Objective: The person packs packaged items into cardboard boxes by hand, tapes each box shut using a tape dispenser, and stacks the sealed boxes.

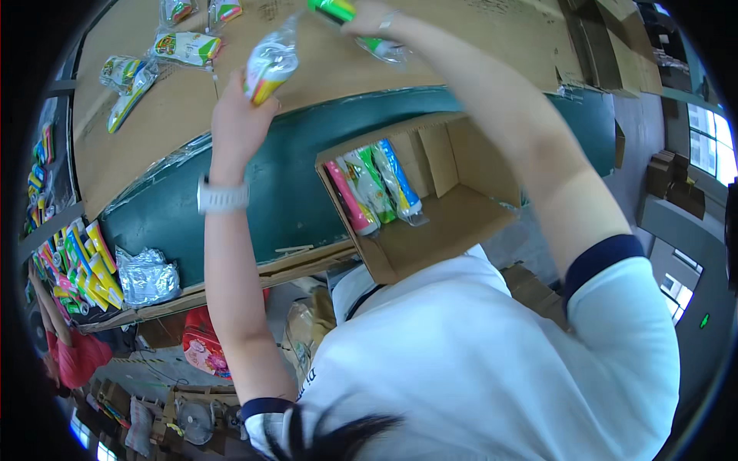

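My left hand (242,127) is closed around a clear-wrapped tube-shaped pack (273,65) with yellow and red on its lower end, held up over the cardboard-covered table. Farther right, my right hand (370,19) is closed on a green tube-shaped pack (332,10). Beside that hand, a green piece in clear wrap (383,50) shows below the wrist; I cannot tell if it belongs to the same pack. Between my arms, an open cardboard box (453,223) holds several wrapped tubes in pink (350,198), green and blue (397,180) along its left side.
Several wrapped packs (184,48) lie on the table's far left. At the left end are a pile of colourful tubes (84,265) and a bundle of clear plastic bags (146,276). Another person in a red top (81,357) is at the lower left. Cardboard (615,46) stands at the far right.
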Available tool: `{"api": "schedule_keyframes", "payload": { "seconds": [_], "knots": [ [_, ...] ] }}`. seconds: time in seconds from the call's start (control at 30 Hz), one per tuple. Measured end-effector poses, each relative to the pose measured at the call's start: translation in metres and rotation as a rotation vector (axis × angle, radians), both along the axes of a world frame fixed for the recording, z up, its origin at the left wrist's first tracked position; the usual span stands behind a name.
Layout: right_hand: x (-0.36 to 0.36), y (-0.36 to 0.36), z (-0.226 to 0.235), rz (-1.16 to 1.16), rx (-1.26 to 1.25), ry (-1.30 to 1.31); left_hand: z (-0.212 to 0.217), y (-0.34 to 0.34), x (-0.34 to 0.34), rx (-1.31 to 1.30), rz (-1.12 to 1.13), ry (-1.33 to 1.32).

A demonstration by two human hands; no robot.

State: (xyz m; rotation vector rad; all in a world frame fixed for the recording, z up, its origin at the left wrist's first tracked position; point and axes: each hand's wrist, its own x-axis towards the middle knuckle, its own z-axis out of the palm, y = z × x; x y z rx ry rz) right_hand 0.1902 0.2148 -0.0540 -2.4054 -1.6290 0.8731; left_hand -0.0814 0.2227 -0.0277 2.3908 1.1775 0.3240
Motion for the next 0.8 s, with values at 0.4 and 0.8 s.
{"api": "schedule_keyframes", "payload": {
  "seconds": [0.4, 0.8],
  "knots": [
    [-0.046, -0.209, 0.002, 1.544, 0.123, -0.39, 0.016, -0.106, 0.008, -0.375, -0.013, -0.586],
    [-0.111, -0.208, -0.014, 0.329, -0.444, -0.24, 0.023, -0.107, 0.009, 0.223, -0.123, -0.535]
  ]
}}
